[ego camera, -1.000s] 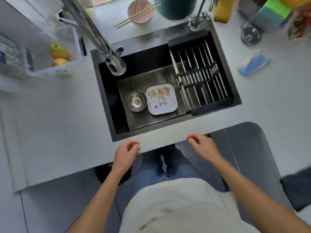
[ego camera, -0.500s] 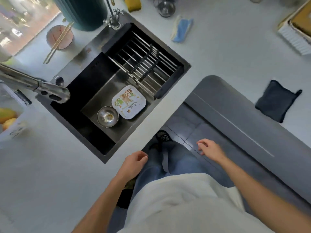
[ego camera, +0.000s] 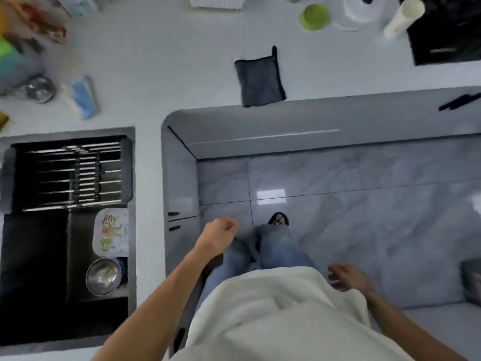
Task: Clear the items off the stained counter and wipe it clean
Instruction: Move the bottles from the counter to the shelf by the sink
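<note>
Hanging over the grey floor at lower centre, the left hand (ego camera: 221, 231) is loosely curled with nothing in its fingers, and the right hand (ego camera: 347, 278) is spread wide and empty. A dark cloth (ego camera: 259, 80) lies at upper centre on the white desk (ego camera: 166, 61), at its front edge.

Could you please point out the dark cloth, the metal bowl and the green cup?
dark cloth (ego camera: 261, 80), head view, middle of the fabric.
metal bowl (ego camera: 103, 276), head view, inside bottom.
green cup (ego camera: 314, 16), head view, its top.
</note>
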`<action>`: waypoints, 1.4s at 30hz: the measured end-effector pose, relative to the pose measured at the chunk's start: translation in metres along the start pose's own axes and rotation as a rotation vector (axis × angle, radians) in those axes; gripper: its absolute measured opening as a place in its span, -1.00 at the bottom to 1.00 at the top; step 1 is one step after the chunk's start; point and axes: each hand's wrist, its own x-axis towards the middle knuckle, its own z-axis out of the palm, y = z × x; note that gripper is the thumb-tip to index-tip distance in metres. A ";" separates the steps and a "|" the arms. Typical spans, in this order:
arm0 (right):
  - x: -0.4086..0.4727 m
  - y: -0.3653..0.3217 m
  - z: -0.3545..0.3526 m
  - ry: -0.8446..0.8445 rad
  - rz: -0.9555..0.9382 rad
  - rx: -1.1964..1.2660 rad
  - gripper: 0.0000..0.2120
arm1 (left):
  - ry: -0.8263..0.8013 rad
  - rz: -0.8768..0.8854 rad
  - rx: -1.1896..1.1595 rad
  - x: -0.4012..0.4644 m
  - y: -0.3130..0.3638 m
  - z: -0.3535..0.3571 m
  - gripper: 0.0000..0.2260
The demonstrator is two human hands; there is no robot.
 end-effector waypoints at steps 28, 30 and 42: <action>0.088 0.005 -0.236 0.253 0.058 0.860 -0.78 | -0.237 -0.256 0.533 0.186 0.323 0.090 -0.74; 0.091 0.014 -0.236 0.243 0.122 0.885 -0.77 | -0.268 -0.216 0.540 0.204 0.362 0.107 -0.69; 0.074 0.073 -0.215 0.062 0.543 1.297 -0.77 | -0.465 0.238 0.821 0.262 0.603 0.288 -0.84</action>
